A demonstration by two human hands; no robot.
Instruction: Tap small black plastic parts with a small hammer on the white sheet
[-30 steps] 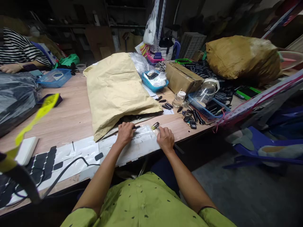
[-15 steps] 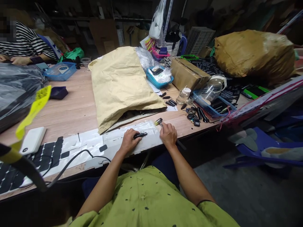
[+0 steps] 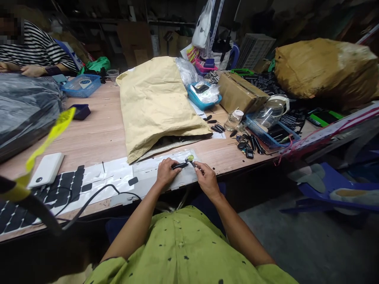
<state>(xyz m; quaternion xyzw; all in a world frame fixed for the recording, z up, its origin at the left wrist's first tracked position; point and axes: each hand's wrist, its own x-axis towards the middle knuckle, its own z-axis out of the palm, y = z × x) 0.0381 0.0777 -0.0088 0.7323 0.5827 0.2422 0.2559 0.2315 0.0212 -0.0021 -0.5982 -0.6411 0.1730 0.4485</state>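
Note:
My left hand point(image 3: 165, 173) rests on a white sheet point(image 3: 154, 175) at the table's near edge, fingers pinched on a small black stick-shaped part point(image 3: 180, 166). My right hand point(image 3: 205, 178) is closed round a small screwdriver point(image 3: 190, 159) with a yellow-green handle. Its tip points toward the black part, and the two hands nearly touch. Just beyond them lies a large tan paper sack point(image 3: 156, 102) with dark items showing at its open mouth.
A white power bank point(image 3: 46, 169), black panels point(image 3: 60, 189) and a black cable point(image 3: 89, 203) lie at left. Blue baskets point(image 3: 81, 85), a cardboard box point(image 3: 239, 92), a small jar point(image 3: 233, 120) and scattered black parts point(image 3: 247, 144) crowd the table. A person in a striped shirt point(image 3: 35, 49) sits far left.
Both hands drew back toward the table's near edge. The left hand brought the black part along, and the right hand lifted the screwdriver and turned it toward that part.

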